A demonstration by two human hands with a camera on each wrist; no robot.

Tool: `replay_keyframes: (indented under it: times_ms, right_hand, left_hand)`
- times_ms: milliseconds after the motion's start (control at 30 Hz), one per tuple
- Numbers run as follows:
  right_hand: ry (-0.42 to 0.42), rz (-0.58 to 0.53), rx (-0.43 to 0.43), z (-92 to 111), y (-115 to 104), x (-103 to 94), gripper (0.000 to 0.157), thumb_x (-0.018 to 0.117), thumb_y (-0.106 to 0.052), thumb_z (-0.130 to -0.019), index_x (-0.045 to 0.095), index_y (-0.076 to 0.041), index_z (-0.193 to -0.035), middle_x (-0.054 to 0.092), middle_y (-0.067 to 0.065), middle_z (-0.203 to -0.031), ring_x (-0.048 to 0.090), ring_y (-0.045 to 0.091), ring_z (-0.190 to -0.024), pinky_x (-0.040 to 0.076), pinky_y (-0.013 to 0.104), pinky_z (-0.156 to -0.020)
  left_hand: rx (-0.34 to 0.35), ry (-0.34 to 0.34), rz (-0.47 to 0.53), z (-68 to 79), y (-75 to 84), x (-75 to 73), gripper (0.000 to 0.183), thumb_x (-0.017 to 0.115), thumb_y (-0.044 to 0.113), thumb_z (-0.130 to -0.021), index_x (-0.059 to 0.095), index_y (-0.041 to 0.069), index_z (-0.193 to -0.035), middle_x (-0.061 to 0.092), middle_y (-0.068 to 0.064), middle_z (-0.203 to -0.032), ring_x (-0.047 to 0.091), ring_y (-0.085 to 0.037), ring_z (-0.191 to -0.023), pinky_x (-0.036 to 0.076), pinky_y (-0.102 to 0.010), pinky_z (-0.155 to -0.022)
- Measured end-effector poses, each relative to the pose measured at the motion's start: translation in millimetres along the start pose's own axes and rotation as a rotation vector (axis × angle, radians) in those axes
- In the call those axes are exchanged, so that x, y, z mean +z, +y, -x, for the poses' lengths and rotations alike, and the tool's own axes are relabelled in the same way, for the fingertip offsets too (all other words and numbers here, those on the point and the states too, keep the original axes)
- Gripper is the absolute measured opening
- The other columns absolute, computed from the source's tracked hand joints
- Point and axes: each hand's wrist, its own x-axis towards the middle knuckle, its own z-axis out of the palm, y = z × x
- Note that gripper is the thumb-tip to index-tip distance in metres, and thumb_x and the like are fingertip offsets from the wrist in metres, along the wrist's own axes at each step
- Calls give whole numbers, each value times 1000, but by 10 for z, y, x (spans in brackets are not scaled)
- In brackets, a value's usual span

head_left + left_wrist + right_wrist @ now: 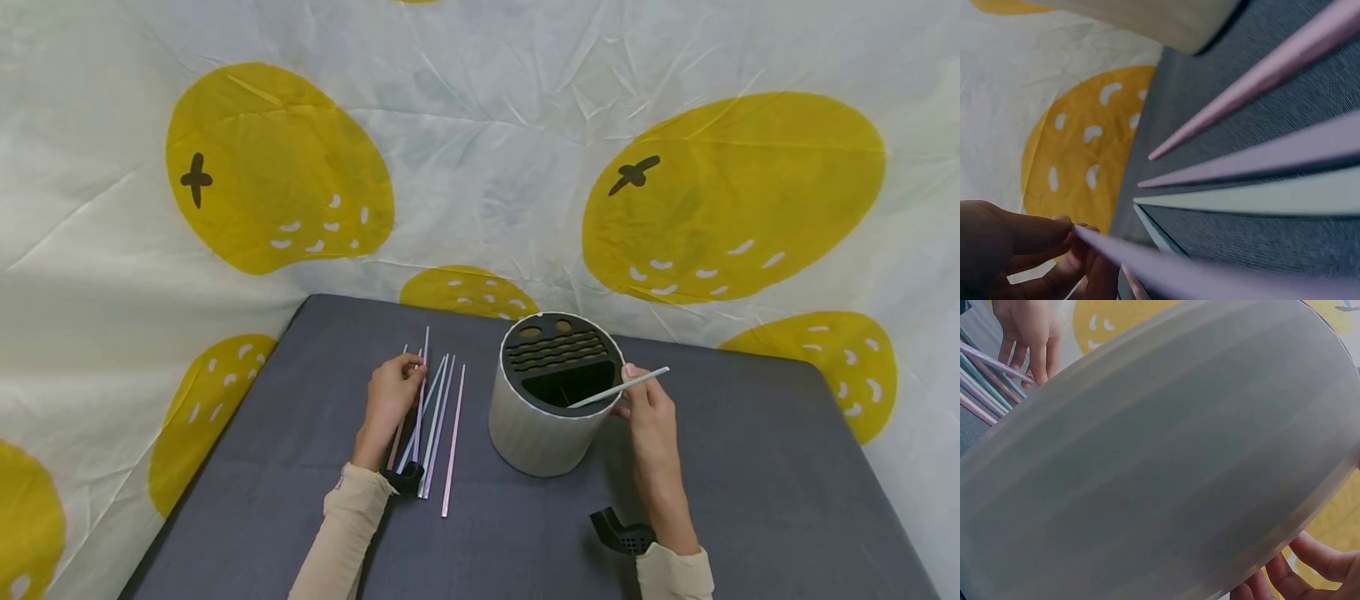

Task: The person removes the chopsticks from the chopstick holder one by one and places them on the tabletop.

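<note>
My left hand (393, 385) pinches the thin tip of a lilac chopstick (1129, 255) between thumb and fingers. Beside it on the cloth lie several pastel chopsticks, among them a pink chopstick (453, 442) and a pale green chopstick (1241, 195), roughly side by side. With curled fingers my right hand (651, 417) grips the right side of a round cream utensil holder (536, 442) near its rim. Its black slotted top (517, 333) has one large opening. Out of that opening slants a whitish-green chopstick (622, 387), crossing the rim over my right fingers.
A dark grey cloth (750, 467) covers the table. Behind and around it hangs a white sheet (480, 183) with big yellow fruit prints. Black camera mounts are strapped to both wrists, the right mount (622, 532) low over the cloth.
</note>
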Motion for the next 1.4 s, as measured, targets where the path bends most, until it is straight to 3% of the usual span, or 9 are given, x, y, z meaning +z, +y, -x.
replay_keyframes:
  times_ms: [133, 333, 433, 633, 800, 1067, 1400]
  right_hand:
    - [-1, 0, -2, -7, -16, -7, 27, 59, -40, -107, 71, -16, -112, 67, -12, -107, 64, 7, -101, 56, 19, -79]
    - [-5, 5, 28, -7, -13, -3, 27, 59, -41, -106, 70, -16, -110, 65, -11, -110, 63, 7, -101, 56, 19, -80]
    - [-6, 12, 29, -12, -13, 3, 29, 59, -42, -106, 70, -15, -110, 65, -11, -111, 62, 7, -103, 56, 19, -80]
    - [-7, 20, 28, -17, -8, 3, 32, 58, -43, -106, 70, -14, -112, 65, -11, -110, 62, 8, -105, 56, 19, -81]
    - [-7, 21, 25, -18, 0, -1, 33, 58, -43, -106, 70, -12, -114, 66, -12, -109, 63, 7, -104, 56, 19, -81]
    - [-5, 17, 16, -9, 7, -1, 34, 57, -42, -107, 69, -11, -113, 66, -11, -109, 63, 7, -104, 56, 19, -80]
    - [-5, 13, 8, 1, 1, 4, 31, 58, -41, -106, 70, -13, -112, 66, -11, -109, 64, 7, -103, 56, 19, -80]
  left_hand:
    - [59, 59, -71, -5, 35, -42, 23, 69, 22, -101, 77, 9, -118, 77, -10, -90, 64, -21, -68, 45, -33, -61]
    - [75, 176, -20, 34, 100, -167, 23, 66, 24, -104, 76, 12, -121, 79, -13, -99, 74, -30, -82, 54, -41, -65]
    - [77, 195, -8, 40, 114, -192, 25, 65, 26, -105, 76, 15, -124, 79, -13, -104, 75, -30, -89, 56, -44, -69]
    - [121, 195, 35, 37, 123, -171, 25, 64, 28, -105, 75, 17, -125, 79, -11, -105, 74, -27, -86, 55, -36, -64]
    - [111, 156, -3, 43, 102, -126, 23, 67, 26, -104, 77, 16, -122, 80, -8, -101, 73, -24, -80, 51, -32, -62]
    - [43, 46, -127, 60, 73, -36, 18, 70, 19, -99, 79, 7, -110, 79, -8, -91, 71, -26, -78, 54, -43, -71]
    - [30, 57, -232, 89, 45, 14, 16, 70, 19, -99, 78, 8, -107, 77, -8, -88, 70, -29, -75, 55, -47, -68]
